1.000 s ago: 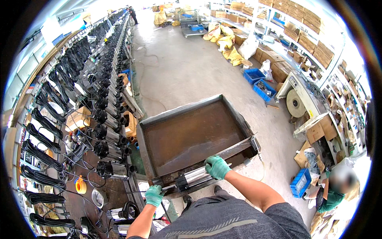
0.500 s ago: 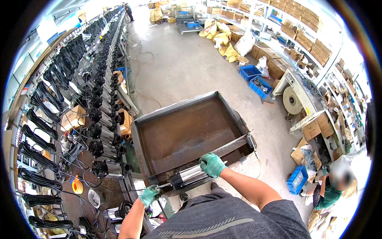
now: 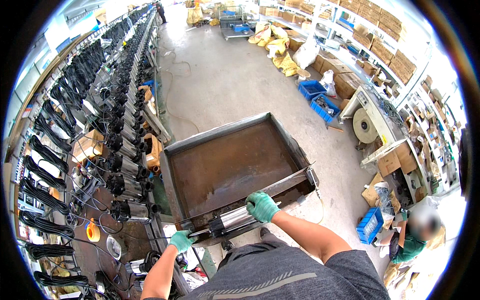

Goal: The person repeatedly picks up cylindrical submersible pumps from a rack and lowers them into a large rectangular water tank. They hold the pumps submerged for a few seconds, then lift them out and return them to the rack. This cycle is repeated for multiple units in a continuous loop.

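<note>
A submersible pump (image 3: 235, 219) with a silver cylinder and a black end lies along the near edge of a rust-brown metal tank (image 3: 167, 180). My right hand (image 3: 262, 206), in a green glove, is closed over the right part of the cylinder. A thin pale rod (image 3: 201, 232) sticks out of the pump's black end toward the left. My left hand (image 3: 183, 241), gloved too, has its fingers closed at the outer end of this rod. Those fingertips are partly hidden. A metal crossbar (image 3: 285, 184) spans the tank just beyond the pump.
At left, a long bench carries rows of similar pumps (image 3: 131, 211), coiled black cables (image 3: 45, 222) and an orange tape roll (image 3: 93, 230). Blue crates (image 3: 370, 225) stand on the floor at right, near a seated person (image 3: 415, 242). Shelves with cartons (image 3: 395, 65) line the right side.
The view has shifted slightly, so tank and bench sit a little further left. My left hand has turned a little at the rod. My right hand keeps its place on the pump.
</note>
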{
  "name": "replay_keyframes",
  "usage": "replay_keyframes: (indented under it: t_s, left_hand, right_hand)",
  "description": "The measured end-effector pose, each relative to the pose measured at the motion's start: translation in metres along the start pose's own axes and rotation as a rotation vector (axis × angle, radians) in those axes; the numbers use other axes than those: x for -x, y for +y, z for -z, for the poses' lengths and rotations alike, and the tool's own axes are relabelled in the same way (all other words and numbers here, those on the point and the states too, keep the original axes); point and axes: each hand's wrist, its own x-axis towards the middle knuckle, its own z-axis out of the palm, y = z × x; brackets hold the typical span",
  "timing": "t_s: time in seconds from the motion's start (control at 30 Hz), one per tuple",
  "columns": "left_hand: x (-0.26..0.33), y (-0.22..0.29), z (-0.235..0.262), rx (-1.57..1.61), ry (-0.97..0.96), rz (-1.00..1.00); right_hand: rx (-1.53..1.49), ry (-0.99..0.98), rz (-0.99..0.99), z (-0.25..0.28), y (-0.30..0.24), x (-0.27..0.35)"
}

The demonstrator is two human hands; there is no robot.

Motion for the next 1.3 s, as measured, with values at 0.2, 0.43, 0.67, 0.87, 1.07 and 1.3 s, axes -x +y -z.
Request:
replay_keyframes:
  t_s: [0.2,0.43,0.67,0.87,1.07,1.3]
  left_hand:
    - [0.004,-0.002,-0.04,-0.248,0.485,-0.087]
    - [0.005,-0.005,-0.045,0.062,0.485,-0.059]
    - [0.052,0.001,-0.072,0.655,0.664,0.062]
    - [0.059,0.033,-0.089,0.905,0.609,0.057]
    - [0.077,0.121,-0.052,0.721,0.706,-0.087]
    - [0.082,0.26,-0.02,0.854,0.644,-0.465]
  right_hand:
    - [0.014,-0.005,-0.039,0.007,-0.008,0.001]
    - [-0.088,-0.095,-0.076,0.015,-0.005,0.006]
    - [0.047,0.639,-0.495,0.07,0.136,0.069]
    - [-0.268,0.464,-1.092,0.065,0.28,0.141]
    - [-1.393,0.132,-0.905,0.108,0.139,0.087]
    - [-0.637,-0.137,-0.126,0.039,-0.03,0.072]
